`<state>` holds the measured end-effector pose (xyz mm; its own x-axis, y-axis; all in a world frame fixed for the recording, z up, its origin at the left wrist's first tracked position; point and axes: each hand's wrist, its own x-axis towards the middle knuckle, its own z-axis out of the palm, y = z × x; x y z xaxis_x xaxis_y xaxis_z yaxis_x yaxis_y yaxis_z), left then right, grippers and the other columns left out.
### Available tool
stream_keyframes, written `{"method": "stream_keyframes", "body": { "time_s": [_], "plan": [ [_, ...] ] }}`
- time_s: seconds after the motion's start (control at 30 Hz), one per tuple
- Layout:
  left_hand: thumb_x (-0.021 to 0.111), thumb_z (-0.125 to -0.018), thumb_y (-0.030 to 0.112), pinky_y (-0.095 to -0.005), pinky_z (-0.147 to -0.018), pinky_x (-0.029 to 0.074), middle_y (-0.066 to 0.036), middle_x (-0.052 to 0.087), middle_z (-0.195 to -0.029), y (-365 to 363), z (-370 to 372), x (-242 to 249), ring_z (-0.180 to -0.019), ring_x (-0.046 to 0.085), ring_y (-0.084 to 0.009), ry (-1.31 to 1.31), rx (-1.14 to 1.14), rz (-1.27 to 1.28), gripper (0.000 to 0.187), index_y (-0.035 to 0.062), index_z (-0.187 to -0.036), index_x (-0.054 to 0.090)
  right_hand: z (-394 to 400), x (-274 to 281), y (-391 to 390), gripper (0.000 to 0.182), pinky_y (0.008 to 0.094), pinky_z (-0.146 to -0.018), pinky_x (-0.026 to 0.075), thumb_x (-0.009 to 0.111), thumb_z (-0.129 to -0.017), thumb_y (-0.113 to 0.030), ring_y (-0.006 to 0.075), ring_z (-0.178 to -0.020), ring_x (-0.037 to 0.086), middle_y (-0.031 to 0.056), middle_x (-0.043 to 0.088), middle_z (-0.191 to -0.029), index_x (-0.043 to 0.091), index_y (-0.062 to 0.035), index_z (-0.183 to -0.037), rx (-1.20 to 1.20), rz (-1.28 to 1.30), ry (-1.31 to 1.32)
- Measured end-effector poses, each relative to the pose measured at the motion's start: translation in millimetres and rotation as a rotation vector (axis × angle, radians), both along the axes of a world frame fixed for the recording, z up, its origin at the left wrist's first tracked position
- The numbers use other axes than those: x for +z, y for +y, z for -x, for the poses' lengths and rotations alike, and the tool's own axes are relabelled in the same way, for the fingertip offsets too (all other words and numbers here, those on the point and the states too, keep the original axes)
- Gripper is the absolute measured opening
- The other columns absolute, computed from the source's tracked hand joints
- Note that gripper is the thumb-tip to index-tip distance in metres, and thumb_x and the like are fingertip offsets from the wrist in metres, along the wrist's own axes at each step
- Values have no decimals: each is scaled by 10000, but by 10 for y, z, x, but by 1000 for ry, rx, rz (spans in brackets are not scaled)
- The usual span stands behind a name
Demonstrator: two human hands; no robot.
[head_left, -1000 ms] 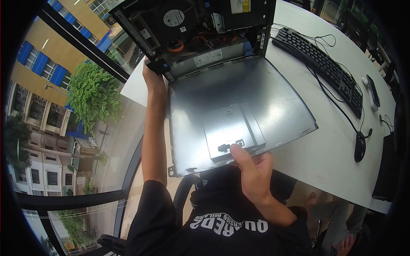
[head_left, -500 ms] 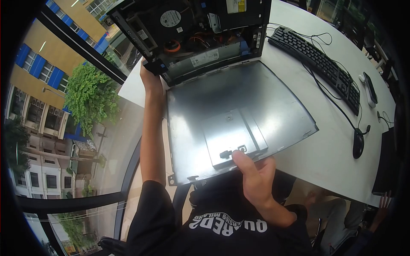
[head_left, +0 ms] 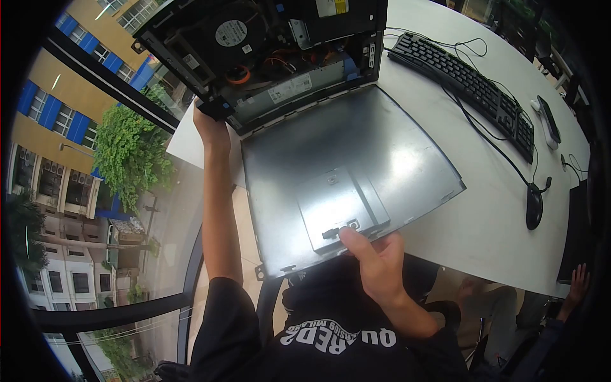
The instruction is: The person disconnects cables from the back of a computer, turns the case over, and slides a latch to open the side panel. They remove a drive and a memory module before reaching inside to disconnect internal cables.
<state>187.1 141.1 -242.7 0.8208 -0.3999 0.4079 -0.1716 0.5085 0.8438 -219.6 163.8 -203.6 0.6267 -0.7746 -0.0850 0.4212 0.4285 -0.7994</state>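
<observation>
An opened black computer case (head_left: pixel 380 48) stands at the top, its fan, orange cables and metal bracket showing. From its lower edge a silver metal side panel (head_left: pixel 280 172) extends toward my body, its inner face up. My right hand (head_left: pixel 379 264) pinches the panel's near edge, the thumb on top beside a small black latch (head_left: pixel 331 233) and the other fingers mostly beneath. At the case's lower left corner, my left hand (head_left: pixel 213 130) grips the case; its fingertips are hidden behind it.
On the white table (head_left: pixel 439 153) to the right lie a black keyboard (head_left: pixel 461 86), a mouse (head_left: pixel 534 207), cables and a small black-and-white device (head_left: pixel 547 121). Another person's hand (head_left: pixel 578 283) shows at the lower right. Windows are on the left.
The case, panel and both hands appear slightly farther left in the view, and the case slightly higher. Both hands keep their places on the case and panel. The other person's hand has shifted upward.
</observation>
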Motion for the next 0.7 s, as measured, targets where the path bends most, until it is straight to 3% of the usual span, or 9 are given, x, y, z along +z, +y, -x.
{"method": "stream_keyframes", "body": {
  "time_s": [0.07, 0.23, 0.47, 0.57, 0.7],
  "plan": [
    [502, -1033, 272, -370, -872, 522, -42, 668, -1062, -1, 67, 88, -982, 649, -182, 89, -8, 33, 279, 100, -1210, 632, -13, -8, 7, 89, 240, -761, 531, 700, -969, -28, 76, -861, 665, 51, 714, -951, 695, 28, -1039, 1, -14, -20],
    [504, -1047, 376, -368, -885, 518, -46, 679, -1091, 6, 76, 123, -999, 651, -193, 198, 24, 85, 338, 116, -1231, 618, 29, -133, 2, 207, 284, -878, 536, 696, -933, 9, 131, -951, 681, 57, 710, -1056, 674, -14, -1138, 62, -22, 9],
    [445, -1027, 611, -360, -982, 486, -63, 681, -1187, 81, 146, 271, -1090, 635, -205, 231, -129, 113, 626, 61, -1279, 604, 74, -190, 2, 221, 313, -847, 583, 678, -971, -47, 172, -975, 702, 92, 712, -1089, 652, 7, -1184, 127, -105, 56],
    [410, -994, 718, -389, -1014, 471, -119, 692, -1220, 89, 290, 488, -1130, 632, -254, 60, -63, 100, 836, -24, -1342, 575, 123, -115, -23, 261, 366, -834, 626, 657, -1000, -95, 239, -1009, 720, 146, 710, -1119, 627, 46, -1217, 196, -181, 105],
    [387, -1039, 663, -374, -984, 486, -111, 676, -1241, 111, 161, 554, -1110, 638, -240, -188, 34, -22, 773, -13, -1371, 562, 186, -102, -62, 327, 434, -860, 640, 612, -1034, -152, 316, -1039, 724, 217, 698, -1167, 600, 96, -1247, 306, -262, 125]
  ]
}}
